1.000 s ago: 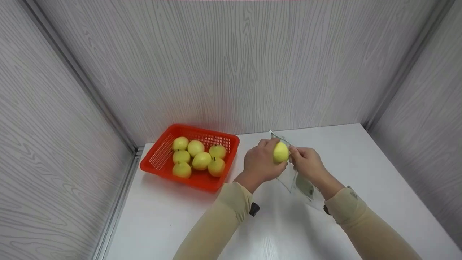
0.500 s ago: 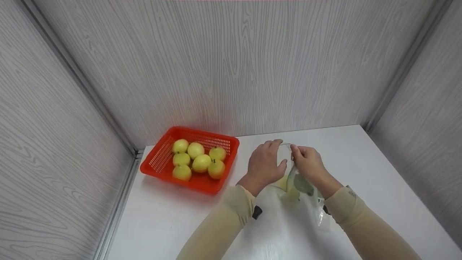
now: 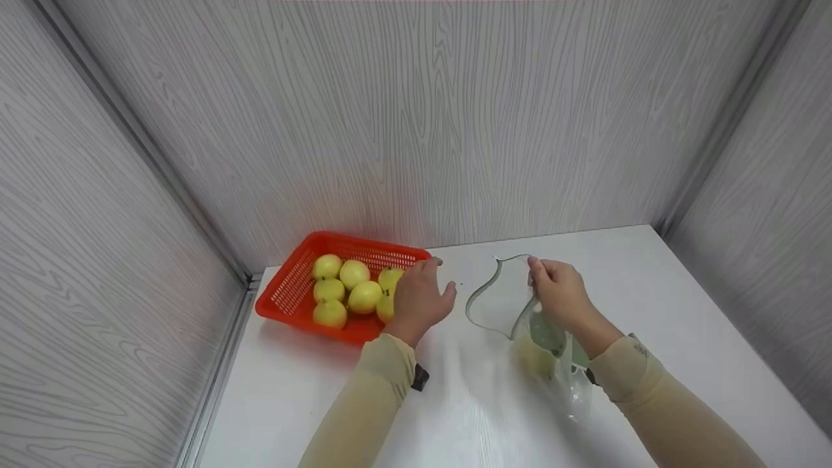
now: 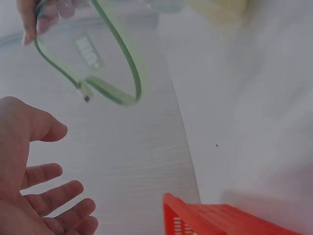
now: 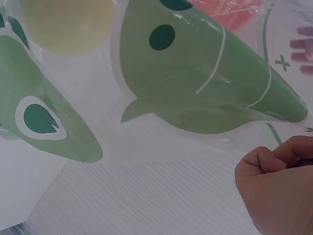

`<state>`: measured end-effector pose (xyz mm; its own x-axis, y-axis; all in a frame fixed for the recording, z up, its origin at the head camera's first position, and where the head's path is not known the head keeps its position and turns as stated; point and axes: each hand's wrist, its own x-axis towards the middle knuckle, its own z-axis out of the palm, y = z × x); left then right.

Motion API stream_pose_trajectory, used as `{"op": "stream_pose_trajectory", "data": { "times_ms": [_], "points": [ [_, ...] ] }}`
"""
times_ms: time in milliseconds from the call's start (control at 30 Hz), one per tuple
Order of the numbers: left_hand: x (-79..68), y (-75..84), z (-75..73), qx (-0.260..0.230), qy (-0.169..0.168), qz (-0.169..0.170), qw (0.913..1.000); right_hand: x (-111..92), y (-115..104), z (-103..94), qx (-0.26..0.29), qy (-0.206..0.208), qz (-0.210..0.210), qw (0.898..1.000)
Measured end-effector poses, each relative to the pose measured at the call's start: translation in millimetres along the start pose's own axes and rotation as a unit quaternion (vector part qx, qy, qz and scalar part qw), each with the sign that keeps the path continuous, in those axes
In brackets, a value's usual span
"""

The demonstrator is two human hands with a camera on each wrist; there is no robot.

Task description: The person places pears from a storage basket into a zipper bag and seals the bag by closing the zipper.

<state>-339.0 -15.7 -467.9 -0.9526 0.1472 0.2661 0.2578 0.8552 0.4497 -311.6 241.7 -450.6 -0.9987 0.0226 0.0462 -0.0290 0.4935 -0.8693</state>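
Note:
My right hand (image 3: 564,292) pinches the rim of a clear zip bag (image 3: 548,331) with green printing, which hangs with its mouth spread wide. Yellow fruit (image 3: 536,357) shows blurred through the lower part of the bag; in the right wrist view a pale yellow round fruit (image 5: 68,24) lies behind the film. My left hand (image 3: 419,299) holds nothing, its fingers apart, over the right side of a red basket (image 3: 296,317). Several round yellow fruits (image 3: 330,314), like apples or pears, lie in the basket; the hand hides part of those on the right.
The basket stands at the back left of a white table (image 3: 364,409). Grey wood-grain panels (image 3: 416,130) enclose the table at the back and both sides. A small dark speck (image 4: 217,145) lies on the tabletop between basket and bag.
My left hand let go of a yellow fruit at the bag's mouth and moved left to the basket. The bag now hangs lower with fruit inside; my right hand stays on its rim.

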Motion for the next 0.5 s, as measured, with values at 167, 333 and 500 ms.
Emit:
{"op": "stream_pose_trajectory", "data": {
  "times_ms": [167, 333, 500],
  "points": [
    [9.8, -41.9, 2.9, 0.022, -0.03, -0.085, 0.9957, 0.7, -0.8, -3.4, 0.0, 0.0, 0.006, 1.0],
    [12.1, -80.6, 2.1, 0.018, -0.076, -0.166, 0.983, -0.3, -1.9, -4.3, 0.004, -0.002, 0.013, 1.0],
    [7.3, -113.9, 8.5, -0.001, -0.105, -0.2, 0.9742, -2.3, -4.7, -6.7, -0.007, -0.002, 0.011, 1.0]
  ]
}}
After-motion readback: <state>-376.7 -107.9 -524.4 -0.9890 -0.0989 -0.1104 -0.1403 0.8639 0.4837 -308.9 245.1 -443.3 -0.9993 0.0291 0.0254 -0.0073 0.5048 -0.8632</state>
